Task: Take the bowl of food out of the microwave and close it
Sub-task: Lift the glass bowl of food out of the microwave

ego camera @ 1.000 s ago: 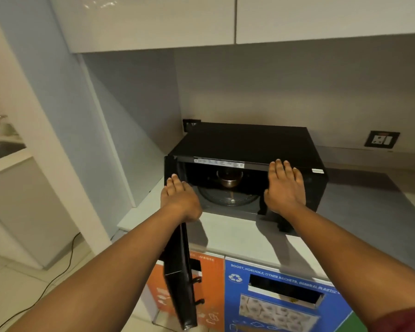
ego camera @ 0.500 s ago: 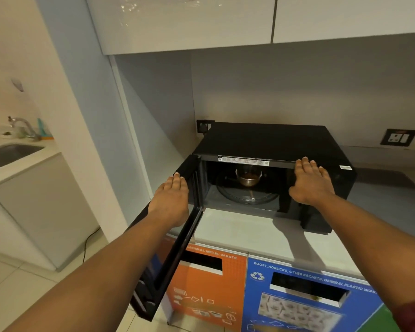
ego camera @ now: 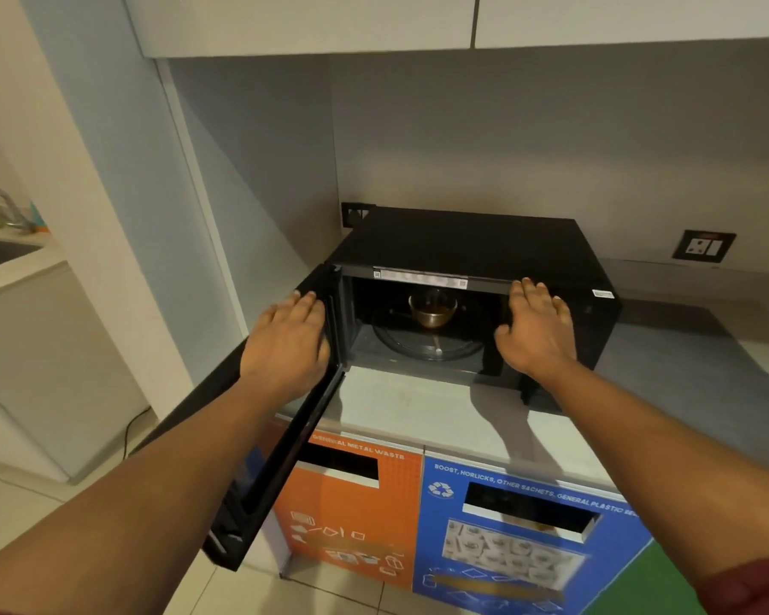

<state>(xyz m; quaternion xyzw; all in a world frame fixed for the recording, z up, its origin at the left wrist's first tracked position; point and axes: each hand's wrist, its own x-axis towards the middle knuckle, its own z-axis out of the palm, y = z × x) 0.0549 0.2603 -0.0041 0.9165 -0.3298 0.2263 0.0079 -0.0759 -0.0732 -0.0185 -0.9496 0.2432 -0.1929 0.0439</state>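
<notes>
Both my forearms reach forward over the recycling bins, the orange metal-waste bin (ego camera: 351, 503) and the blue plastics bin (ego camera: 520, 539), which stand below the microwave (ego camera: 462, 246). The microwave door (ego camera: 285, 437) hangs swung out to the left of the oven's mouth, its edge toward me. My left hand (ego camera: 285, 348) lies flat against that door near its hinge side, fingers spread and holding nothing. My right hand (ego camera: 536, 332) rests open-palmed on the microwave's front frame at the right side of the opening, fingers splayed upward, also holding nothing. Between me and the oven is a bare strip of pale tabletop (ego camera: 409, 406).

Deeper inside the microwave, the bowl of food (ego camera: 433, 309) sits upright toward the back of the glass turntable (ego camera: 427, 344), roughly centred in the cavity. It looks like a small metal bowl with dark contents, though the dim interior makes that hard to confirm. A thin handle or utensil may jut to its left; I cannot tell which.

The bowl lies straight ahead of and beyond both hands, between them. The right hand, at the lip of the opening, seems nearer to it; the left would have to come around the door. Behind the microwave, a wall socket (ego camera: 704, 247) sits to its right.
</notes>
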